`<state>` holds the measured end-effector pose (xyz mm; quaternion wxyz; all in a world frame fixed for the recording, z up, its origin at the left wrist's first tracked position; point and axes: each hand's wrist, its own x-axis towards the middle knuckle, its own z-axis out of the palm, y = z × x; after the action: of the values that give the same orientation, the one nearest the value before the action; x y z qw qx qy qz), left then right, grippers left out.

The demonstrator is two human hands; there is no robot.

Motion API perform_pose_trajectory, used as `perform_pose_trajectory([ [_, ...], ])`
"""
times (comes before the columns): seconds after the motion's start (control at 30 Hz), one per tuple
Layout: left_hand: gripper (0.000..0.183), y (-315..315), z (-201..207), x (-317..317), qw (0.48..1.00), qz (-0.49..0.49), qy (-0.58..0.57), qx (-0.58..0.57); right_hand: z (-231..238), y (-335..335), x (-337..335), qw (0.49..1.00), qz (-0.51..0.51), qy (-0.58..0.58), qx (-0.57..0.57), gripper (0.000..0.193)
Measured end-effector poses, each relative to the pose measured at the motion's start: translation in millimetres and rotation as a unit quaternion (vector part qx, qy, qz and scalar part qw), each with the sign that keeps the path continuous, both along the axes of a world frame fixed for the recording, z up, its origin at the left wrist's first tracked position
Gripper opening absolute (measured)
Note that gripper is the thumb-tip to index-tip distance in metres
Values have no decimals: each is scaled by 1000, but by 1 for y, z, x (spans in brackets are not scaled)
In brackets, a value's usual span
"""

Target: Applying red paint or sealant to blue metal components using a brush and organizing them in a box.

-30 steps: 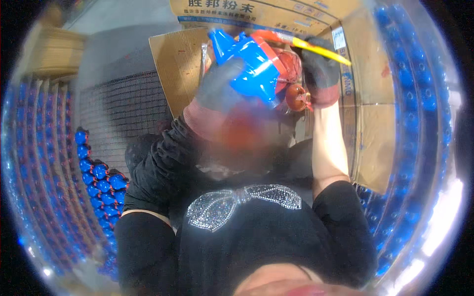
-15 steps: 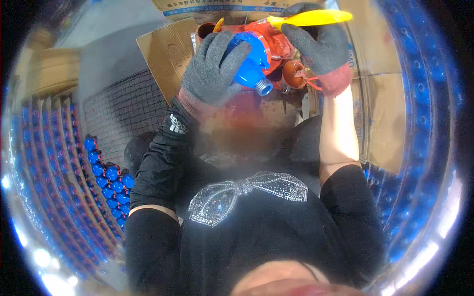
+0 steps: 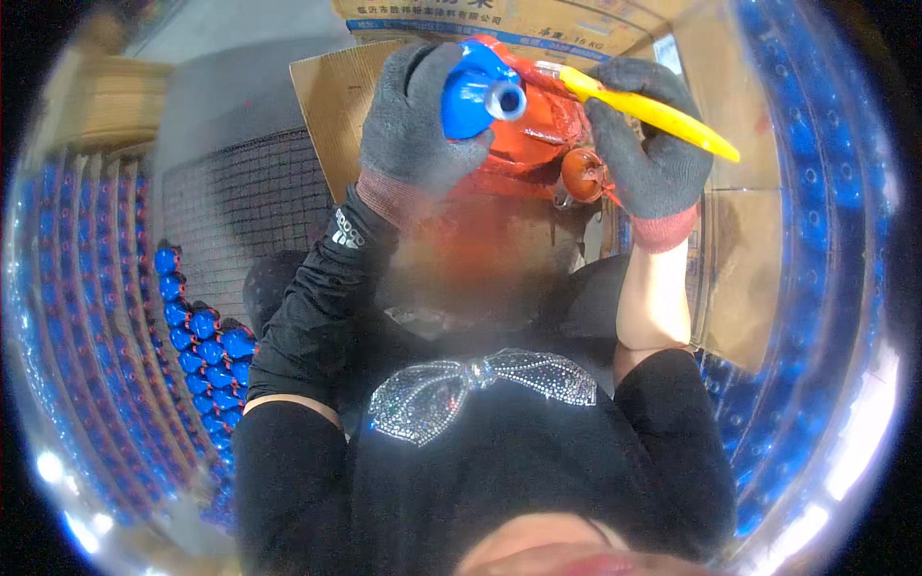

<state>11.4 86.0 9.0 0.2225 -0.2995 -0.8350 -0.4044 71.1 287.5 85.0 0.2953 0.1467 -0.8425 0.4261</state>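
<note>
At 11 o'clock, the left hand (image 3: 408, 134) had its fingers wrapped around the blue fitting (image 3: 465, 104) (12 o'clock), whose open mouth (image 3: 505, 100) had just turned camera-ward, presumably presenting another side for work. At 2 o'clock, the right hand (image 3: 653, 158) gripped the yellow-handled brush (image 3: 665, 116).

A: What is carrying things around you?
B: On your left, grey floor (image 3: 216, 106) is stretching out, with a dark grid (image 3: 250, 216) spreading over it. Beside the grid, glossy blue parts (image 3: 205, 324) are sitting clustered; longer rows (image 3: 86, 336) are curving beyond.
A: And on your right?
B: More blue rows (image 3: 807, 288) are lining that side; what is bearing them is not showing clearly.
</note>
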Motion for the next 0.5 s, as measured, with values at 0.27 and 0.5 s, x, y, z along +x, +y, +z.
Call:
perform_pose_trajectory([
  [0.27,60,-7,9,-3,777,-140,-459,409,-3,-10,3,1000,8,1,1,19],
  [0.5,55,-19,15,1,518,-203,-577,598,-1,-17,-1,999,35,32,26,18],
])
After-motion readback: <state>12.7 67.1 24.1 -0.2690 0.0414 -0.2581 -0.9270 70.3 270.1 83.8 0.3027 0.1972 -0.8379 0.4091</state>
